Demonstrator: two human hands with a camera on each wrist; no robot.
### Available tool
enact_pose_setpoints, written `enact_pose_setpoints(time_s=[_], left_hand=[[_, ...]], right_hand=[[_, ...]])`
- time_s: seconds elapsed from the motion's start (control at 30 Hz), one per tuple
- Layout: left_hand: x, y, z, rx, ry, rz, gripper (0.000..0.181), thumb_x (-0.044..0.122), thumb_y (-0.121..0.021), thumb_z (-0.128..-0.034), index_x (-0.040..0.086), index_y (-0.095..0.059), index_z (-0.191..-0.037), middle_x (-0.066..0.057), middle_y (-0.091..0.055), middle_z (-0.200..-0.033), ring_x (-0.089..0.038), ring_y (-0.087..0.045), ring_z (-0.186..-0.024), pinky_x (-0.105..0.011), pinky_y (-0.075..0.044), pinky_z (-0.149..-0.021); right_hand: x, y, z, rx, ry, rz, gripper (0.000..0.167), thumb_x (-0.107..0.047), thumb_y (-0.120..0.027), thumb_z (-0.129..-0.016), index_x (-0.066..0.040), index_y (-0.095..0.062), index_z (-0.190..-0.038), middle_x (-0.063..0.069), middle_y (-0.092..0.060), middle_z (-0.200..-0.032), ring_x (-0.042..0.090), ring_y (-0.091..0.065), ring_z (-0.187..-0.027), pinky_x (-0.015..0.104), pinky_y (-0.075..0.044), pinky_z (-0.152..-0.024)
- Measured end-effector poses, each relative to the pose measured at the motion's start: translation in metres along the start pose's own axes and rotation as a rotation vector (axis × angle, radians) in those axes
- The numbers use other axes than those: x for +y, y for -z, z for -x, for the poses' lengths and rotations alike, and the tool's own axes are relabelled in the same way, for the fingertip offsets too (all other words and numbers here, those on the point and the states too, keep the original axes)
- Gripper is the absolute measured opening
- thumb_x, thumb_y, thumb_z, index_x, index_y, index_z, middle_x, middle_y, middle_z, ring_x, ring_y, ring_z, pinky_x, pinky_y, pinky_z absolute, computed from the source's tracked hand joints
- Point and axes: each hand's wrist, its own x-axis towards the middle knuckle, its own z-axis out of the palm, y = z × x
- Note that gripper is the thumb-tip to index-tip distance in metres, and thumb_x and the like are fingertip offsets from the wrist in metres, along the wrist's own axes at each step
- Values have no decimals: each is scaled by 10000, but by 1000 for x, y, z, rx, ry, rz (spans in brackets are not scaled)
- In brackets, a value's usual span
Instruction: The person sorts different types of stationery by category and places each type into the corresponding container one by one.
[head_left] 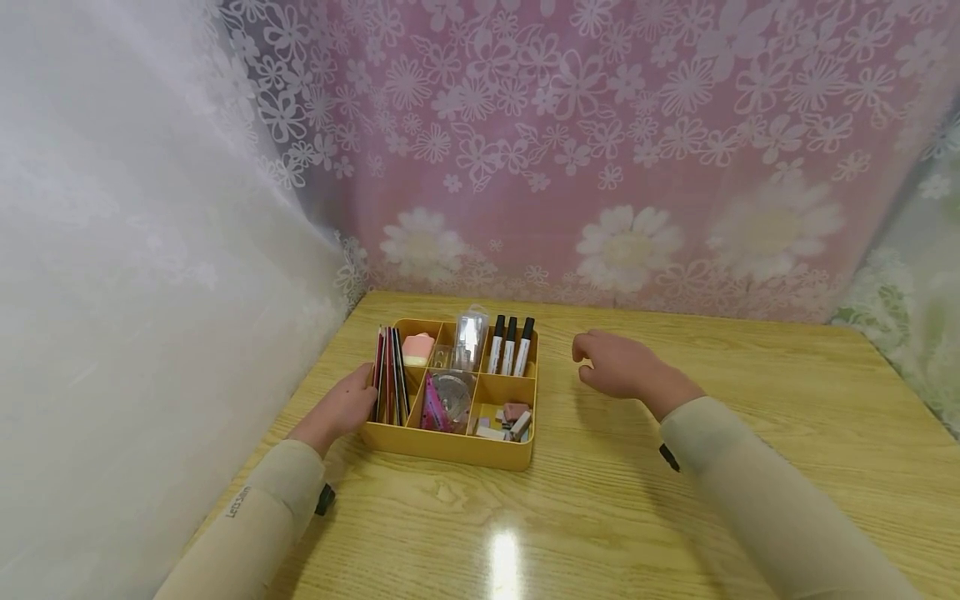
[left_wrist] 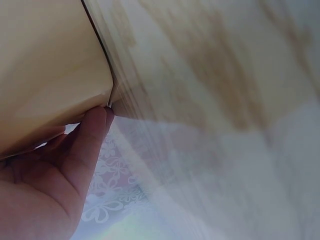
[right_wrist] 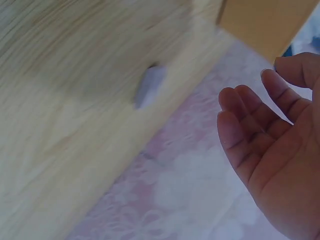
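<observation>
A yellow desk organizer (head_left: 450,447) with several compartments sits on the wooden table. My left hand (head_left: 351,402) grips its left wall beside the pencils (head_left: 390,379); in the left wrist view the left hand (left_wrist: 60,175) has its fingertips at the organizer's edge (left_wrist: 55,60). My right hand (head_left: 618,364) hovers to the right of the organizer, fingers loosely bent and holding nothing. The organizer also holds black-capped markers (head_left: 510,346), a clear plastic case (head_left: 470,337), a tape roll (head_left: 452,396), a pink-purple item (head_left: 432,406), several erasers (head_left: 517,417) and a pink-and-cream item (head_left: 417,349).
The wooden table (head_left: 750,475) reaches a pink flowered curtain (head_left: 525,167) at the back. A white sheet (head_left: 150,250) hangs along the left. In the right wrist view a small blurred pale thing (right_wrist: 150,86) shows on the table; its kind is unclear.
</observation>
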Motion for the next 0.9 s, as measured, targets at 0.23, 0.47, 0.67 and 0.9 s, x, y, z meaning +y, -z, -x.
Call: enact_pose_setpoints(time_s=[0.23,0.47,0.67,0.9], left_hand=[[0,2,1,-6,-6,-2,504,133,-262,-1070,-34,-266,-1545,-270,-389,-1527,-413,-340,-1425,-593,-266,-1159],[-1,4,2,-9,-9,-12,507,140,-265,-1068,-28,-267,-1547,-264,-371,-1544,-417,-311,-1443,-593,-252,-1165],[-2,5,3,-14,-7,1,500,139,-272,-1069,-26,-281,-1541,-259,-377,-1540,-412,-317,-1439,-599,-249,-1164],[-5,6,3,-20,-18,-14,507,145,-268,-1072,-27,-267,-1549,-262,-357,-1556,-421,-290,-1453,-596,-241,-1169]], right_hand=[[28,-6,3,-71,-109,-65,300,-190,-559,-984,-26,-590,-1233,163,-595,-1236,285,-622,-963,455,-506,-776],[41,-12,6,-179,-194,-61,353,-317,-632,-1005,-63,-586,-1247,206,-545,-1225,273,-610,-915,511,-515,-795],[39,-21,7,-170,-191,-50,209,-278,-634,-987,-116,-613,-1117,126,-560,-1085,251,-563,-871,493,-496,-790],[35,-29,7,-133,-210,-19,124,-237,-647,-961,-132,-591,-996,60,-554,-954,230,-508,-777,418,-445,-676]])
